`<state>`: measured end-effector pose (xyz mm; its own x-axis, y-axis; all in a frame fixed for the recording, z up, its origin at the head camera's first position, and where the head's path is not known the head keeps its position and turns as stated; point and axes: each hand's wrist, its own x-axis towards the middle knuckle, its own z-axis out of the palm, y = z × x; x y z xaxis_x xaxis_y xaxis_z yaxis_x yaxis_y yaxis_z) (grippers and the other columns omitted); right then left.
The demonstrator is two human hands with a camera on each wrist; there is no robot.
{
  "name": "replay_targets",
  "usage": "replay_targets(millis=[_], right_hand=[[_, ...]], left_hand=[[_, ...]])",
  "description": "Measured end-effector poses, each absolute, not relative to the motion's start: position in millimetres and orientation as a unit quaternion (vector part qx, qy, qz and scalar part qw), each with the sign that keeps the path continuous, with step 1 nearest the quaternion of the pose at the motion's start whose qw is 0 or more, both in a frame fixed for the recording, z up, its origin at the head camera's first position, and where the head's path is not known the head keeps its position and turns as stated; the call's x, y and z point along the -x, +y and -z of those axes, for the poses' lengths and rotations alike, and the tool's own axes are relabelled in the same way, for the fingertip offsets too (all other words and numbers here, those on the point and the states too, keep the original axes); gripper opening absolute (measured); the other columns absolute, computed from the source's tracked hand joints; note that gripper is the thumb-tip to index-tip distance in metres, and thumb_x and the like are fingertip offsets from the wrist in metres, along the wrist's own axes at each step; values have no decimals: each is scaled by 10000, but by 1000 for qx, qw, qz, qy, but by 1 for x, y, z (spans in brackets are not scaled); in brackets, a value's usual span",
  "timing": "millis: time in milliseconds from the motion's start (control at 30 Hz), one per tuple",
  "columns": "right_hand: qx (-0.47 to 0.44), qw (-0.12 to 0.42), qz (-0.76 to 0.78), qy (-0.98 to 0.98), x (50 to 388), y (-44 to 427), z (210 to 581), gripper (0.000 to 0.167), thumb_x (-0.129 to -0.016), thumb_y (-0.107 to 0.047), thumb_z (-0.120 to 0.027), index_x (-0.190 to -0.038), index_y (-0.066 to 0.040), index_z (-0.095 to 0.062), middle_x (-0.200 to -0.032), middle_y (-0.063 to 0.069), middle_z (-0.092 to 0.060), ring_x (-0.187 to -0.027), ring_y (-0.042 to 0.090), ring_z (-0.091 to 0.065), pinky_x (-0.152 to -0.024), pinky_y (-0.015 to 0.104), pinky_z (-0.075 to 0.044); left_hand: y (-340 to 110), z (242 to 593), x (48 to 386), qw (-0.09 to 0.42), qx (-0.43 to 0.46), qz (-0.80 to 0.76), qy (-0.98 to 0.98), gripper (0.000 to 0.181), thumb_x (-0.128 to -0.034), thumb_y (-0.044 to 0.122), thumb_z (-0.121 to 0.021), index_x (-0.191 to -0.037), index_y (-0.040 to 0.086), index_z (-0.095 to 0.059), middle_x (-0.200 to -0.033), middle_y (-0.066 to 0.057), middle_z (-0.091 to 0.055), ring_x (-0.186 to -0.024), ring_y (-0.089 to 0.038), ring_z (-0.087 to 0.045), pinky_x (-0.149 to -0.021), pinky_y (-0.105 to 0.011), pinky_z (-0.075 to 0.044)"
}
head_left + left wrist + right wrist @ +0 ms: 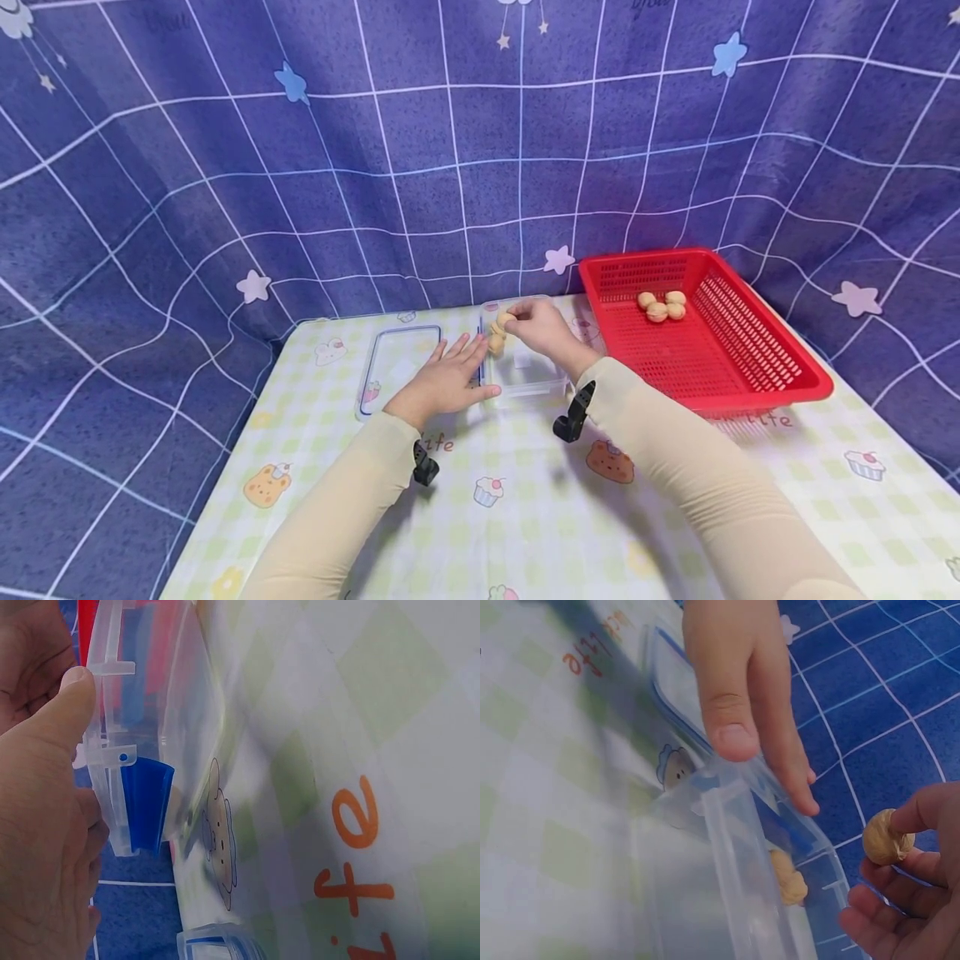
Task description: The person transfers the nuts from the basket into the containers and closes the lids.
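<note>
Pinched between the thumb and fingers of the right hand (546, 330) is one walnut (507, 320), held over the clear box (536, 389), toward 11 o'clock from its middle. Straight and spread, the fingers of the left hand (447, 382) reach against the box's 9 o'clock side; its thumb touches the rim, gripping nothing.

At least two loose walnuts (496, 343) sit inside the box against its 9 o'clock wall, close below the held one. Across at 3 o'clock from the box stands a red basket (697, 358), with four more walnuts (657, 312) bunched toward 10 o'clock of its floor. About 9 o'clock from the box lies the clear lid (405, 358), flat on the checked cloth (435, 533), edged in blue.

Box and lid both run lengthwise roughly from 12 to 6 o'clock; the basket's long axis slants from about 11 to 5. Nearly round, the held walnut gives no sure long axis, and which way it points cannot be told. Its shell is pale tan and whole, with a darker crease showing in the right wrist view.
</note>
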<state>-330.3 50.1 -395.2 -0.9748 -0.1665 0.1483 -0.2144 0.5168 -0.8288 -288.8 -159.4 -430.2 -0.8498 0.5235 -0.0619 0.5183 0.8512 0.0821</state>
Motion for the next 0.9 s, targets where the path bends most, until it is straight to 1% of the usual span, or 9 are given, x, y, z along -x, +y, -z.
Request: replay_targets(millis=[133,200,300,400,600,900], right_hand=[[-102,25,-475,-874,330,47,402,355,-895,-156,-661,-1194,32,-698,-1165,185,-714,-1080,285,-668,-965,382,-540],[-94,23,-470,-877,330,46,405,352,-895,-165,-661,-1191,19,-701,-1158,172,-717,-1069,277,-667,-953,381,-543],[-82,18,-467,-880,330,43,411,347,-888,-172,-669,-1184,7,-704,-1142,161,-721,-1045,270,-668,-931,380,-549],[-80,14,-465,-881,331,43,416,344,-884,-161,-681,-1177,19,-704,-1132,171,-723,-1032,277,-669,-930,381,-550],[-82,12,-452,-888,332,43,427,345,-873,-149,-695,-1159,42,-708,-1109,176,-726,-999,269,-660,-927,377,-541],[-77,8,-431,-899,334,39,443,356,-859,-150,-725,-1172,20,-727,-1097,157,-744,-959,243,-671,-899,366,-553]], left_hand=[[-158,429,289,41,-272,-35,961,919,-984,688,-415,-1631,102,-127,-1686,-19,-50,-1555,-233,10,-1237,-515,41],[-158,428,288,41,-274,-36,960,923,-983,692,-412,-1629,94,-131,-1689,-38,-71,-1554,-237,3,-1236,-517,40],[-159,427,288,40,-277,-33,960,936,-979,717,-378,-1627,87,-135,-1693,-61,-96,-1558,-257,-21,-1236,-522,38],[-160,428,289,40,-278,-30,959,949,-972,741,-344,-1628,89,-134,-1696,-71,-105,-1560,-267,-29,-1237,-523,35],[-160,431,290,44,-273,-32,961,951,-968,751,-331,-1632,111,-100,-1699,-43,-67,-1555,-230,15,-1240,-509,43],[-159,434,290,36,-278,-29,959,942,-978,732,-341,-1630,92,-111,-1699,-70,-100,-1561,-270,-41,-1244,-520,9]])
